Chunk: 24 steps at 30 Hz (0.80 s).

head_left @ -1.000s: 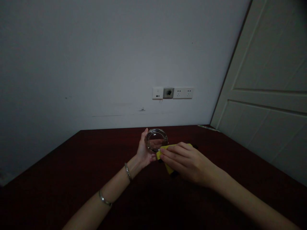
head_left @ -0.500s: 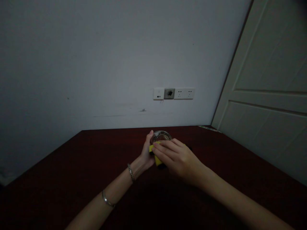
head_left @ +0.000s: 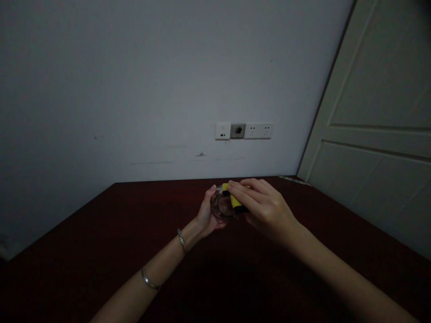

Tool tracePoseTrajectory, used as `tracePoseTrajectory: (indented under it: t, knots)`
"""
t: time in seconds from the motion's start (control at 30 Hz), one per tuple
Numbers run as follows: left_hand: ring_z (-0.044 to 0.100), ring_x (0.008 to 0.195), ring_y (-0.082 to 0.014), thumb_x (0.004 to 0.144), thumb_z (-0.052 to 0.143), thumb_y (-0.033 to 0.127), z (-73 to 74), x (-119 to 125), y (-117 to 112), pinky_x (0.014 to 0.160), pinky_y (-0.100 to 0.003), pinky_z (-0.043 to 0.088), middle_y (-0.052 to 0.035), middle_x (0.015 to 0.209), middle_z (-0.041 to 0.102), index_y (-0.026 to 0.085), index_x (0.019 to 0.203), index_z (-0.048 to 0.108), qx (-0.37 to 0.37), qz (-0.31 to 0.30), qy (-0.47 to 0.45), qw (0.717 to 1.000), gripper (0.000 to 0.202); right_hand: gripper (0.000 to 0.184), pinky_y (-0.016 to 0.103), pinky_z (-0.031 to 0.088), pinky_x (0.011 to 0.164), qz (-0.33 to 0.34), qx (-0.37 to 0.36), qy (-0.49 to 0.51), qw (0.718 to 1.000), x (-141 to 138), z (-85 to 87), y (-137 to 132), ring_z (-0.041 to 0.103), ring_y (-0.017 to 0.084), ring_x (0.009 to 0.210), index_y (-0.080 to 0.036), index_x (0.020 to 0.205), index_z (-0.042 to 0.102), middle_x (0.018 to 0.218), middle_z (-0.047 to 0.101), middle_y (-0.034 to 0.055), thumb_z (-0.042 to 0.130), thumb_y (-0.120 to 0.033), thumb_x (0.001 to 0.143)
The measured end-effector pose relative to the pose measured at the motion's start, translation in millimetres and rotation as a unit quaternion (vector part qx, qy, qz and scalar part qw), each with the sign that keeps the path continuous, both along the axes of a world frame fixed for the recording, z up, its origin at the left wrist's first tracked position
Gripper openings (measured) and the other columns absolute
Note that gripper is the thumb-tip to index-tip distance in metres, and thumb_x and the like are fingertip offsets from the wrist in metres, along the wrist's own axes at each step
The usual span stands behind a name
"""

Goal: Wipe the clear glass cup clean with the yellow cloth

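Note:
My left hand (head_left: 208, 213) is wrapped round the side and underside of a round clear glass dish (head_left: 223, 207), tilted towards me above the table. My right hand (head_left: 261, 199) is closed on a yellow cloth with dark edging (head_left: 236, 200), its fingers lying flat over the top. The cloth rests against the right and far part of the dish's rim. Part of the cloth is hidden beneath my right fingers. A chain bracelet and a bangle are on my left forearm.
A dark red-brown table (head_left: 161, 202) spreads below both hands. Behind it stands a pale wall with a row of sockets and switches (head_left: 244, 131). A white panelled door (head_left: 377, 148) leans in at the right.
My right hand has moved the cloth up and to the right across the dish, uncovering more of the glass. My left hand has stayed nearly in place.

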<state>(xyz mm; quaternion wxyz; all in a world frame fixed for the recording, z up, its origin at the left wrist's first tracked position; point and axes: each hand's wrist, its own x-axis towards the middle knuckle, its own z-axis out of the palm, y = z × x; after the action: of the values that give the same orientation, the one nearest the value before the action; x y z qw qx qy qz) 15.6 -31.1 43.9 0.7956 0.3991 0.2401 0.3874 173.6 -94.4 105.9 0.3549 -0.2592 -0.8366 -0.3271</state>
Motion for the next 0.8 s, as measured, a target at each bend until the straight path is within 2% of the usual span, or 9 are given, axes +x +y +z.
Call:
tracePoseTrajectory:
  t: [0.1, 0.23, 0.4, 0.5, 0.57, 0.67, 0.73, 0.8]
  knots:
    - [0.041, 0.031, -0.0096, 0.07, 0.042, 0.075, 2.9, -6, 0, 0.029, -0.018, 0.014, -0.0043, 0.05, 0.058, 0.014, 0.071, 0.062, 0.003, -0.009, 0.003, 1.0, 0.065, 0.04, 0.042, 0.051, 0.068, -0.007, -0.018, 0.0, 1.0, 4, -1.1, -2, 0.056, 0.028, 0.092, -0.001, 0.114, 0.059, 0.113, 0.066, 0.0181, 0.043, 0.003, 0.077]
    - [0.038, 0.03, -0.0074, 0.071, 0.038, 0.077, 7.3, -9, 0, 0.028, -0.018, 0.013, -0.0062, 0.052, 0.059, 0.01, 0.072, 0.065, -0.009, -0.015, -0.013, 1.0, 0.072, 0.039, 0.042, 0.051, 0.067, -0.004, -0.018, -0.004, 1.0, 7, -4.2, -5, 0.057, 0.029, 0.094, -0.002, 0.114, 0.059, 0.113, 0.066, 0.0181, 0.041, 0.002, 0.079]
    - [0.032, 0.028, -0.0064, 0.073, 0.033, 0.077, 11.3, -7, 3, 0.028, -0.018, 0.011, -0.0015, 0.044, 0.05, 0.009, 0.074, 0.065, -0.035, -0.027, -0.048, 0.998, 0.076, 0.033, 0.039, 0.049, 0.067, 0.008, -0.01, -0.004, 1.0, 6, -11.0, -8, 0.058, 0.027, 0.092, -0.003, 0.109, 0.061, 0.109, 0.068, 0.0168, 0.041, 0.0, 0.083]
    - [0.034, 0.028, -0.0072, 0.072, 0.034, 0.078, 14.3, -4, 7, 0.028, -0.018, 0.013, -0.0032, 0.047, 0.055, 0.007, 0.08, 0.067, -0.061, -0.008, -0.045, 0.997, 0.078, 0.032, 0.04, 0.048, 0.071, 0.021, -0.022, 0.0, 1.0, 1, -15.4, -11, 0.059, 0.025, 0.093, -0.006, 0.108, 0.062, 0.107, 0.069, 0.0133, 0.039, -0.004, 0.086]
    - [0.044, 0.034, -0.0101, 0.074, 0.034, 0.077, 17.2, -2, 8, 0.029, -0.02, 0.023, -0.008, 0.055, 0.061, 0.006, 0.082, 0.068, -0.075, 0.01, -0.041, 0.996, 0.079, 0.031, 0.04, 0.048, 0.074, 0.039, -0.036, 0.0, 0.999, -4, -17.5, -13, 0.058, 0.024, 0.095, -0.005, 0.107, 0.061, 0.107, 0.069, 0.013, 0.036, -0.006, 0.088]
    - [0.059, 0.052, -0.0161, 0.078, 0.035, 0.071, 20.5, 3, 6, 0.047, -0.024, 0.044, -0.0134, 0.065, 0.067, 0.003, 0.081, 0.068, -0.08, 0.032, -0.047, 0.995, 0.076, 0.033, 0.038, 0.05, 0.073, 0.055, -0.058, 0.006, 0.997, -12, -18.9, -16, 0.058, 0.023, 0.093, -0.006, 0.106, 0.061, 0.103, 0.069, 0.0133, 0.033, -0.008, 0.091]
    - [0.06, 0.056, -0.0169, 0.078, 0.039, 0.069, 19.9, 7, 5, 0.056, -0.025, 0.047, -0.0133, 0.066, 0.067, 0.004, 0.078, 0.068, -0.079, 0.037, -0.056, 0.995, 0.071, 0.033, 0.037, 0.051, 0.073, 0.059, -0.057, 0.011, 0.997, -17, -18.6, -17, 0.059, 0.022, 0.092, -0.007, 0.106, 0.062, 0.1, 0.07, 0.0133, 0.031, -0.009, 0.092]
    - [0.06, 0.057, -0.0167, 0.077, 0.045, 0.067, 17.4, 10, 5, 0.058, -0.026, 0.047, -0.0121, 0.066, 0.068, 0.005, 0.074, 0.068, -0.075, 0.039, -0.071, 0.994, 0.066, 0.032, 0.037, 0.051, 0.075, 0.062, -0.046, 0.015, 0.997, -20, -17.5, -17, 0.059, 0.023, 0.093, -0.006, 0.105, 0.062, 0.098, 0.069, 0.014, 0.033, -0.009, 0.092]
